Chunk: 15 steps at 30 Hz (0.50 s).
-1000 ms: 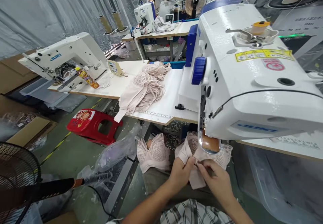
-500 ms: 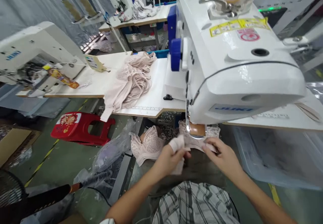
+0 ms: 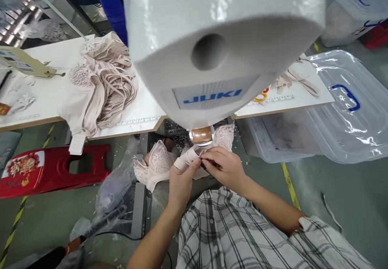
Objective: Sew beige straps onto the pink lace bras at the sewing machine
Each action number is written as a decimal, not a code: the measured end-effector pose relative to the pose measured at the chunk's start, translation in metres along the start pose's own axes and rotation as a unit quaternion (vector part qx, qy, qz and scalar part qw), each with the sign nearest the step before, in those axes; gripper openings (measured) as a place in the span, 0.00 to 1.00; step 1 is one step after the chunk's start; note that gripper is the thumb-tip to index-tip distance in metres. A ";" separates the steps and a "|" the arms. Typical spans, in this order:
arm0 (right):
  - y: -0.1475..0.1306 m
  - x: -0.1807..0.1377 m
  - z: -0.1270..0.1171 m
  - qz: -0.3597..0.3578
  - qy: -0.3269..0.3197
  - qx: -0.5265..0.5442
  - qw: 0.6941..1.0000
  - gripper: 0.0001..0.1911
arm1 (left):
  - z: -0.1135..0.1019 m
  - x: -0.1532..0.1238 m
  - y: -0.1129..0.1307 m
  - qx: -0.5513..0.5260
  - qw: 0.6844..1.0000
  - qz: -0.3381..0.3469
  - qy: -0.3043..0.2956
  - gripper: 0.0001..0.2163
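A pale pink lace bra (image 3: pixel 159 162) lies across my lap, below the head of a white JUKI sewing machine (image 3: pixel 209 95). My left hand (image 3: pixel 182 180) is closed on the bra's band, which folds over the fingers. Close against it, my right hand (image 3: pixel 226 166) pinches at the band's edge, thumb and fingertips together. The exact spot between the fingertips is too small to make out. Just above the hands sits the copper-coloured plate (image 3: pixel 201 135) at the machine's lower end.
Pink bras lie piled (image 3: pixel 103 83) on the white table (image 3: pixel 145 125) at left. Orange-handled scissors (image 3: pixel 261 96) and fabric scraps (image 3: pixel 283 81) lie at right. Below are a red stool (image 3: pixel 57 172), a plastic bag (image 3: pixel 117 180) and a clear bin with its lid (image 3: pixel 357 131).
The view has swung to the right and closer to the machine. My hands, apart before, have come together at the band. The bin lid and scissors now show.
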State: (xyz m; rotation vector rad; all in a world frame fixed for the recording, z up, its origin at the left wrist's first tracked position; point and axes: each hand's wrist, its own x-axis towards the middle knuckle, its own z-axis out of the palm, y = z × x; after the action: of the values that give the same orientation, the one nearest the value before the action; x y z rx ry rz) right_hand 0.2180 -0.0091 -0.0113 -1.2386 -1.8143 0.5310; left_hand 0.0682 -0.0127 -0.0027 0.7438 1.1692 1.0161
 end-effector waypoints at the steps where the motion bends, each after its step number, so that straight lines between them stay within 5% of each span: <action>1: 0.001 0.000 0.001 0.007 0.001 -0.001 1.000 0.09 | 0.001 0.000 0.000 0.021 1.000 0.004 0.002 0.15; 9: 0.016 -0.002 0.001 0.072 -0.037 0.055 0.995 0.07 | 0.003 -0.001 -0.001 0.171 0.984 0.049 0.021 0.14; 15: 0.022 0.008 -0.014 0.085 -0.137 0.110 0.981 0.03 | -0.005 0.001 -0.008 0.197 0.976 0.092 -0.016 0.07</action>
State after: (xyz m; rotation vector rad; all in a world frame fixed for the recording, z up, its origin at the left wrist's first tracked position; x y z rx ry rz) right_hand 0.2406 0.0054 -0.0169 -1.2194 -1.8214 1.0145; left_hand 0.0657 -0.0154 -0.0111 1.1968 1.3097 0.9287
